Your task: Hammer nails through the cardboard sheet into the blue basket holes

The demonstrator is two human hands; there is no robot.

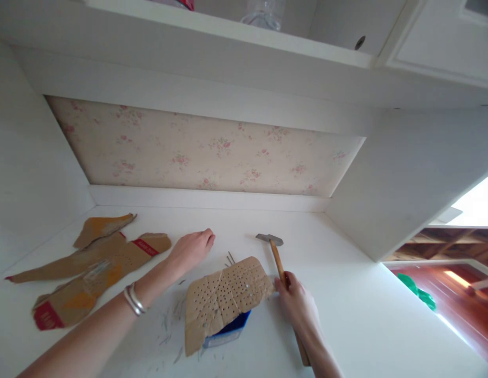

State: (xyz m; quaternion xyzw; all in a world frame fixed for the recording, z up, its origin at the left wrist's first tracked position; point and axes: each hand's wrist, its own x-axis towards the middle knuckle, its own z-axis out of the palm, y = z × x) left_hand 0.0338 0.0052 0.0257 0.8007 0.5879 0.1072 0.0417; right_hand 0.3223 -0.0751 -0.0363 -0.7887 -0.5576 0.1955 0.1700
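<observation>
My right hand wraps the hammer mid-handle, likely for control, beside the punched cardboard, which lies across the blue box, presumably for support. My left hand curls, contents unclear.

Two bare hands are in view, one left hand and one right hand, with one hammer in the right fingers and two silver bands around the wrist behind the left fingers. Between the two sets of fingers and nearer the person, one cardboard sheet, its many holes too small to count, lies over one blue container, with at least two thin nails to the right of the left fingers. Left of those same fingers lie what look like three torn cardboard pieces.
</observation>
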